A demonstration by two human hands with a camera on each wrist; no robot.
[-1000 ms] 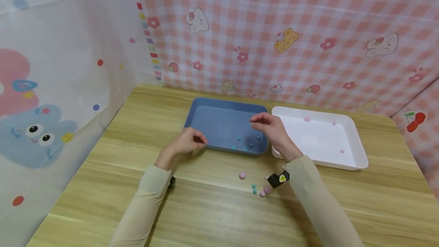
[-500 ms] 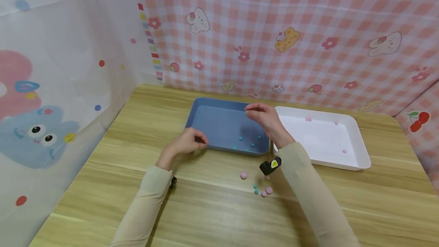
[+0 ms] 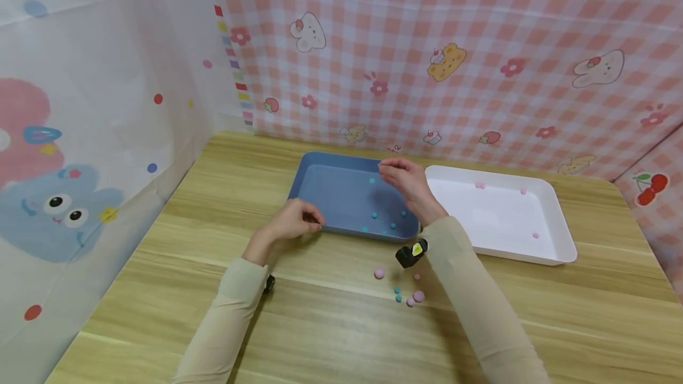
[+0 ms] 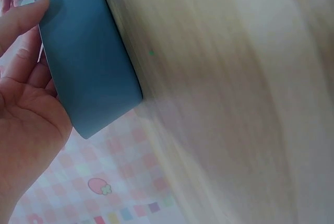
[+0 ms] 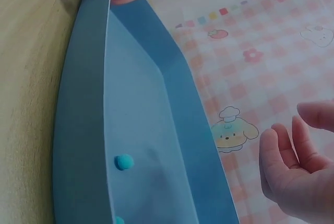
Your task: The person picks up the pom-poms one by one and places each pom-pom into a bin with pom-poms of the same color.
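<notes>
The left hand [image 3: 290,222] rests at the near left corner of the blue tray [image 3: 331,194], its fingers [image 4: 23,18] laid against the outer wall and thumb on the rim, which I take as steadying the tray so it does not slide on the table [image 3: 331,325]. The right hand [image 3: 408,182] hovers over the tray's far right part, its fingers [image 5: 284,148] loosely spread and holding nothing. A small teal ball [image 3: 372,181] shows just left of that hand, inside the tray. About 4 more teal balls [image 3: 393,225] lie near the tray's near right corner. Just right of it sits a white tray [image 3: 555,236] with a few pink balls [image 3: 480,185]. On the table near the right sleeve lie loose pink and teal balls [image 3: 409,296], close together.
</notes>
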